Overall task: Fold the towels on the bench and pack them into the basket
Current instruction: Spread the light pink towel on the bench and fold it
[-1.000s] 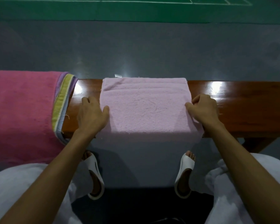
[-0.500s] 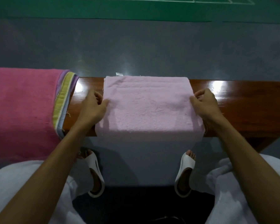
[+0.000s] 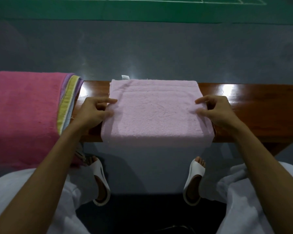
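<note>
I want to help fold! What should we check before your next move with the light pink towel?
1. The left hand pinches the light pink towel at its left edge: ok.
2. The right hand pinches its right edge: ok, though blurred.
3. Whole towel on the bench: not ok, near part hangs down.
4. Clear of the dark pink towel: ok.
5. Where the basket is: cannot tell, not in view.

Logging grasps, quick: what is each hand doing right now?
Left hand: pinches the left edge of the light pink towel.
Right hand: pinches the towel's right edge.
</note>
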The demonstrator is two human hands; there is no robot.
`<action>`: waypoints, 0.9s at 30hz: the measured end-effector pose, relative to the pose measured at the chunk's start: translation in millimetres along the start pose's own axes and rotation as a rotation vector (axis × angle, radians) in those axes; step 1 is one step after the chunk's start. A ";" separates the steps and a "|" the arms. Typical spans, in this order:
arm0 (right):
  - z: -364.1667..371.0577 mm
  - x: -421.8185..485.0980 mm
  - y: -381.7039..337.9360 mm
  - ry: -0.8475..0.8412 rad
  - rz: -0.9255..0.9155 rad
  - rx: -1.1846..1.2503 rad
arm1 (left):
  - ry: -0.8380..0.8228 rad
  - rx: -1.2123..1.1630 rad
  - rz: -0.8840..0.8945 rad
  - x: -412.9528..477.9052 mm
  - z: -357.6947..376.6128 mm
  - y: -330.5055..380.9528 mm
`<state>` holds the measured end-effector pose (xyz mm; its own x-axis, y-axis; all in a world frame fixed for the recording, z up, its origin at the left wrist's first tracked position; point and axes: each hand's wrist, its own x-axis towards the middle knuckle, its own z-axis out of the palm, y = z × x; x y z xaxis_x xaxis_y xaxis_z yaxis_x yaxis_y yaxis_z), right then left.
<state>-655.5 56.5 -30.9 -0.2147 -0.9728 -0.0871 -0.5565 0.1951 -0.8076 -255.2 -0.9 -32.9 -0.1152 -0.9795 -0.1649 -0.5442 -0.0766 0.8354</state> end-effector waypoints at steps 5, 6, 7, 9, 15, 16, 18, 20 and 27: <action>-9.4 -4.5 -2.5 0.079 -0.092 0.069 | 0.100 0.001 0.001 1.0 -1.6 -1.4; -11.0 -5.4 -2.6 0.087 -0.098 0.078 | 0.117 0.013 0.011 0.8 -1.7 -1.4; -12.3 -5.9 -2.4 0.096 -0.104 0.083 | 0.134 0.034 0.033 0.5 -1.9 -1.7; -13.9 -6.5 -2.0 0.119 -0.122 0.085 | 0.180 0.102 0.090 -1.4 -1.7 -0.5; -15.6 -4.1 1.9 0.161 -0.198 -0.056 | 0.295 0.235 0.228 -5.2 -1.4 2.1; -16.1 -3.1 2.6 0.164 -0.213 -0.089 | 0.305 0.244 0.243 -6.3 -1.2 3.3; -17.2 -1.3 3.3 0.182 -0.242 -0.154 | 0.331 0.260 0.268 -7.3 -0.9 6.2; -17.9 0.1 2.5 0.212 -0.260 -0.205 | 0.355 0.265 0.286 -8.0 -0.7 9.7; -28.8 2.5 -5.4 0.306 -0.273 -0.253 | 0.441 0.262 0.337 -3.6 -12.8 17.4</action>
<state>-676.1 56.7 -9.9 -0.2385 -0.9188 0.3144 -0.7953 -0.0010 -0.6062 -253.6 -1.1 -11.0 0.0074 -0.9309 0.3651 -0.7306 0.2442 0.6376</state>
